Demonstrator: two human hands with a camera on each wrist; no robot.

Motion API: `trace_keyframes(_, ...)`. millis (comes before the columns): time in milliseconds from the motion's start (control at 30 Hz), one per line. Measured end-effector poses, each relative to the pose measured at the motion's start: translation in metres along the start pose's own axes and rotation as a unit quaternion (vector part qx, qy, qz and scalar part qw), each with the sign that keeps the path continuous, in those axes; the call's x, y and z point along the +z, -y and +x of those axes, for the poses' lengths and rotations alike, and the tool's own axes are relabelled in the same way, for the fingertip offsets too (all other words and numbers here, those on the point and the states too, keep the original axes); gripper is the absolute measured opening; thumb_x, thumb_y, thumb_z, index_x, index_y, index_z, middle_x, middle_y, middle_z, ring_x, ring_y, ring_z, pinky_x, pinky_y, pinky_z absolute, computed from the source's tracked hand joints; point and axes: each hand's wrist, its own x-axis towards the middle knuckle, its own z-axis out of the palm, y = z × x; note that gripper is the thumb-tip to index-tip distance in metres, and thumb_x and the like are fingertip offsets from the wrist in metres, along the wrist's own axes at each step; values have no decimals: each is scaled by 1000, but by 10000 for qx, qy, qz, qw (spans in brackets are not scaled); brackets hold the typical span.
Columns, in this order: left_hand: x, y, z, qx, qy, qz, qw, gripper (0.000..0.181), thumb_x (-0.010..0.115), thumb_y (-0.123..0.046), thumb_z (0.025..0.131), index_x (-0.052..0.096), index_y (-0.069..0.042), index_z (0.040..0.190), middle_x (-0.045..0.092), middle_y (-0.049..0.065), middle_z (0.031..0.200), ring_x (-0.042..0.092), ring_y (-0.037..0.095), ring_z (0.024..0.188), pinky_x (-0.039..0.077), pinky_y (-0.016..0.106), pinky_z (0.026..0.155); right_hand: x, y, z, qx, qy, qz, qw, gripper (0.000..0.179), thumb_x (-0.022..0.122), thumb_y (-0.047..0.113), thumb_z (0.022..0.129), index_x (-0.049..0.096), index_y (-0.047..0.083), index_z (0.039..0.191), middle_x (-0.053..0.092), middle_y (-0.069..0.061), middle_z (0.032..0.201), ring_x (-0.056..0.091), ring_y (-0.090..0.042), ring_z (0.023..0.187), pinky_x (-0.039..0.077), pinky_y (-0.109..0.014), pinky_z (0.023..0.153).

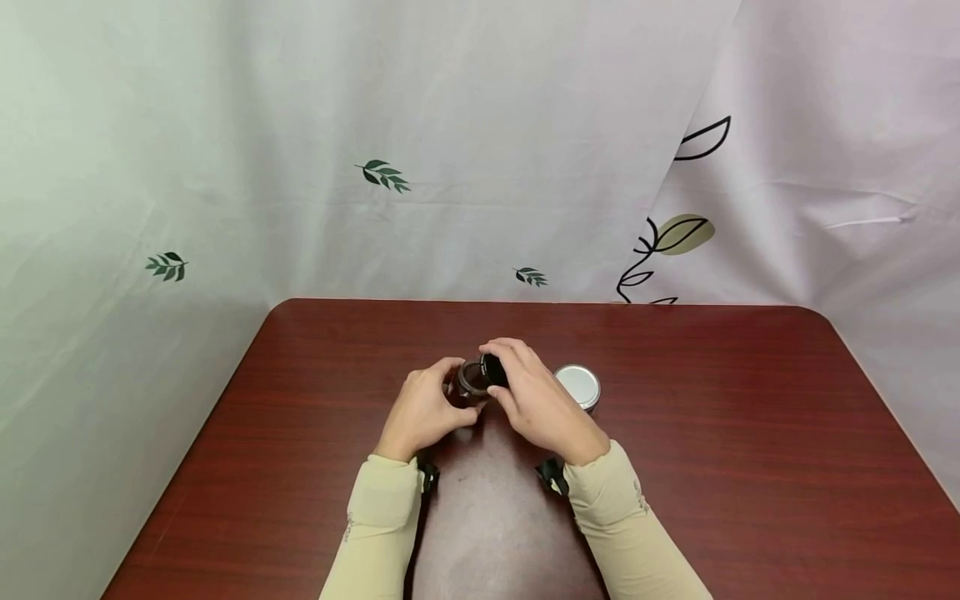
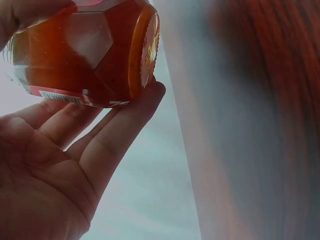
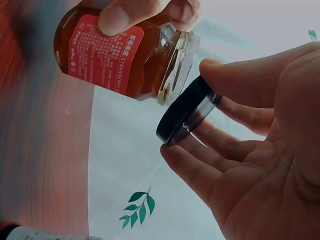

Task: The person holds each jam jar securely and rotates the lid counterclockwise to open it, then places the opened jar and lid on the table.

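A glass jar of strawberry jam (image 3: 107, 55) with a red label is gripped by my left hand (image 1: 423, 412), thumb on one side and fingers on the other. The jar is tilted, its open mouth toward my right hand (image 1: 536, 404). In the left wrist view, the base of the jam jar (image 2: 92, 37) faces right and the orange-red jam shows through the faceted glass. My right hand holds a round black lid (image 3: 182, 112) by its edge between thumb and fingertips, right beside the jar's rim.
A round container with a silvery-white top (image 1: 577, 385) stands on the table just beyond my right hand. The reddish-brown wooden table (image 1: 712, 467) ends at a pale cloth curtain (image 1: 465, 125) with leaf prints, which hangs behind and at both sides.
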Motion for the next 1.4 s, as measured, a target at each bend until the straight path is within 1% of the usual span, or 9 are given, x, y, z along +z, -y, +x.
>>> trace_keyframes(167,-1,0,0,-11,-1,-41,10000,60,86,-18,69,66,-4,123,69,0,90,58,10,69,50,30,65,-1,0,0,101,-43,39,9999,48,68,4,94,50,2,139,47,-18,143,46,-30,134,40,-43,109)
trace_keyframes(300,-2,0,-1,-21,-29,-63,10000,59,86,-17,69,66,-4,123,70,1,92,59,9,71,51,30,67,0,-1,-1,99,-90,39,9999,48,67,3,94,48,1,139,48,-18,142,46,-31,134,38,-43,111)
trace_keyframes(533,-4,1,-3,-67,-37,-53,10000,60,86,-17,69,66,-4,123,70,1,92,58,9,69,50,30,66,2,-3,-1,105,-134,77,9998,47,64,3,96,46,-1,140,49,-17,139,47,-29,131,40,-42,109)
trace_keyframes(767,-4,1,-3,-98,-48,-46,9999,61,86,-17,68,65,-3,124,70,2,92,58,10,69,50,30,65,5,-4,-1,157,-130,23,9998,50,65,4,96,46,-2,141,50,-18,139,50,-28,130,42,-42,107)
trace_keyframes(1000,-6,0,-3,-128,-38,-72,9999,60,85,-16,68,65,-3,124,70,2,93,58,10,70,50,30,66,7,-4,0,329,-67,15,9994,48,65,4,96,48,-1,142,49,-18,139,50,-30,130,43,-43,106)
trace_keyframes(1200,-7,0,-2,-148,-29,-56,9999,60,85,-17,68,65,-4,124,71,1,94,58,10,70,50,31,67,9,-6,0,483,-35,114,9988,48,65,5,97,48,-1,141,49,-19,140,51,-31,129,43,-44,106)
trace_keyframes(1400,-6,2,-1,-144,-47,-105,9998,60,85,-15,69,65,-4,124,71,1,95,58,10,71,50,31,67,11,-7,1,587,-95,153,9981,48,66,6,96,48,-2,140,49,-19,139,51,-31,129,43,-44,106)
